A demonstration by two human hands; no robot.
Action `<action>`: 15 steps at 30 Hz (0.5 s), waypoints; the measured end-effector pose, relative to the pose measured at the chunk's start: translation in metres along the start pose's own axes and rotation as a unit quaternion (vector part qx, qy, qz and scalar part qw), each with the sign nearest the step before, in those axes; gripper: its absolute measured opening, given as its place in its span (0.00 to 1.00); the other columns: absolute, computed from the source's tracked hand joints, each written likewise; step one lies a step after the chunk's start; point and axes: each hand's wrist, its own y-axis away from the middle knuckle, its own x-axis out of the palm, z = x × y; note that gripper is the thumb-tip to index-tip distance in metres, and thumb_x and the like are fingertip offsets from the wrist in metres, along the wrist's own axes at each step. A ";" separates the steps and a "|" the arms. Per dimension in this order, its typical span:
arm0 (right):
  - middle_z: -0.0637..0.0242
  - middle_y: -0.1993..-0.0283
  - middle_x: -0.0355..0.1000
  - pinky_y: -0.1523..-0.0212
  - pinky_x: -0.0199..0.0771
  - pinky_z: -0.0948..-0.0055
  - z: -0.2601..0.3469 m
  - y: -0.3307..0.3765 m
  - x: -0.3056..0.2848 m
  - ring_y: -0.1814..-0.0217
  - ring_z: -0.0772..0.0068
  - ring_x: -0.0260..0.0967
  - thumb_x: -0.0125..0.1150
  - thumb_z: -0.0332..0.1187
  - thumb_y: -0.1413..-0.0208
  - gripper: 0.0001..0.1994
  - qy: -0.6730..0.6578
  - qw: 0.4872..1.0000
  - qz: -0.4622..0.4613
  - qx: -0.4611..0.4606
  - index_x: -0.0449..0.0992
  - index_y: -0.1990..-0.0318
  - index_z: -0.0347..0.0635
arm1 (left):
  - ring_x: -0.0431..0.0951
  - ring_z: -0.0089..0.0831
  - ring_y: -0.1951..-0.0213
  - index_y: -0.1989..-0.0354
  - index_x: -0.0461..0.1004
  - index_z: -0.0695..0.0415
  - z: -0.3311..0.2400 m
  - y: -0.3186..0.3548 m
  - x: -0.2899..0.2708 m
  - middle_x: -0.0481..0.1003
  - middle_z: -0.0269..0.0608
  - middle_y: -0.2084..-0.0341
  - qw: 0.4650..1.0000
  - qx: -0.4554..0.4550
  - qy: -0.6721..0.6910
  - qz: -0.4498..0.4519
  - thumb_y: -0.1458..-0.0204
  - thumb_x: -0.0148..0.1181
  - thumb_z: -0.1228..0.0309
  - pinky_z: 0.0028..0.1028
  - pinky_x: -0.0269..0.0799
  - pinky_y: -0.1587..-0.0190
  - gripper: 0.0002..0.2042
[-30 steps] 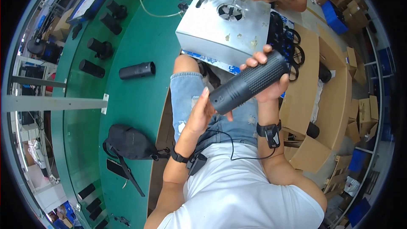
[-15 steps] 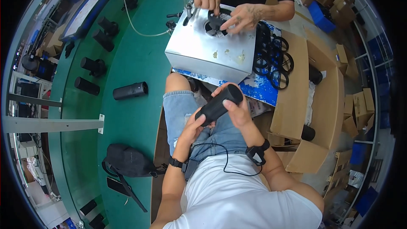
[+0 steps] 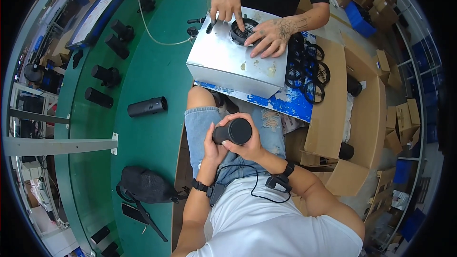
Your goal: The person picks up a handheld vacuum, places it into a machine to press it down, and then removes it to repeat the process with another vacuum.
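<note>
A black cylinder [image 3: 240, 131] with a smooth round end is held over my lap, that end tipped up toward the camera. My right hand [image 3: 252, 145] wraps round it from the right, the thumb near the rim of the end. On its left side my left hand [image 3: 213, 145] presses against the body, fingers along it. The cylinder's far end is hidden. Past my knees a co-worker's two hands work at a black ring-shaped part [image 3: 243, 29] set in the top of a silver metal box [image 3: 233, 62].
Another black cylinder [image 3: 147, 106] lies on the green table [image 3: 147, 147] to my left, with a black bag [image 3: 143, 183] and a phone [image 3: 134, 212] nearer. Several black rings [image 3: 314, 74] lie right of the box. An open cardboard carton [image 3: 328, 114] stands to the right.
The cylinder has turned from lying slantwise to pointing its end up at the camera, and both hands have shifted round it. The co-worker's right-side hand now lies flatter on the box.
</note>
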 end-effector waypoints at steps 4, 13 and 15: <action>0.56 0.52 0.68 0.43 0.66 0.65 0.002 -0.001 -0.002 0.46 0.65 0.67 0.68 0.25 0.56 0.29 -0.016 1.000 -0.003 -0.001 0.60 0.47 0.38 | 0.73 0.35 0.49 0.48 0.68 0.60 0.000 -0.001 0.001 0.72 0.45 0.52 1.000 -0.016 -0.002 0.007 0.37 0.41 0.51 0.36 0.69 0.45 0.24; 0.58 0.53 0.70 0.44 0.67 0.67 0.001 -0.004 -0.003 0.48 0.67 0.68 0.69 0.26 0.57 0.29 -0.021 1.000 -0.020 0.004 0.62 0.47 0.38 | 0.73 0.33 0.49 0.47 0.68 0.60 0.000 -0.002 0.002 0.72 0.44 0.51 1.000 -0.011 -0.012 0.009 0.38 0.42 0.50 0.35 0.68 0.45 0.24; 0.57 0.52 0.69 0.43 0.66 0.65 0.001 -0.005 -0.003 0.47 0.66 0.67 0.68 0.26 0.56 0.28 -0.017 1.000 -0.012 0.008 0.61 0.47 0.38 | 0.73 0.33 0.49 0.47 0.68 0.60 0.000 -0.003 0.002 0.72 0.44 0.51 1.000 -0.011 -0.009 0.006 0.38 0.42 0.51 0.35 0.68 0.45 0.24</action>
